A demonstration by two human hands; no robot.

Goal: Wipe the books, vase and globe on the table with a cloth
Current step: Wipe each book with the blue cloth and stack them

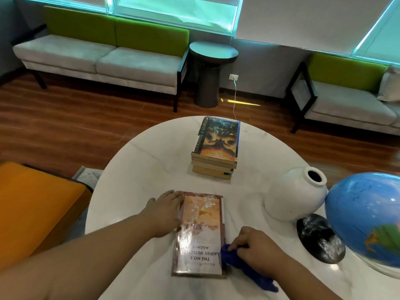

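The single book (201, 232) lies flat, cover up, at 6 o'clock on the round white table (140, 169). This is the position nearest the person, so both hands reach it without stretching. The left hand (164, 211) is at the book's 9 o'clock edge, with its fingers straight and laid along that edge on the table. It is open and grips nothing, and its function is judged to be a stop that prevents the book from sliding under the wipe. The thumb appears to touch the edge of the cover, but the view there is too blurred to confirm this. The right hand (257, 250) is at the book's 4 o'clock corner, its fingers curled round a bunched blue cloth (236, 260). The cloth touches the right margin of the cover and trails towards 5 o'clock on the table. Bunching gives a firm pad under the fingers. The glossy cover is judged to be the surface in work at this step. The stack of books (216, 156) stands at 12 o'clock, well apart from both hands. The white vase (296, 198) stands upright at 3 o'clock. The blue globe (365, 215) is just beside it at 4 o'clock, above a dark disc (320, 243). These three items sit outside the working area, which leaves the wiping stroke free room. Whether any of them has been wiped cannot be told.
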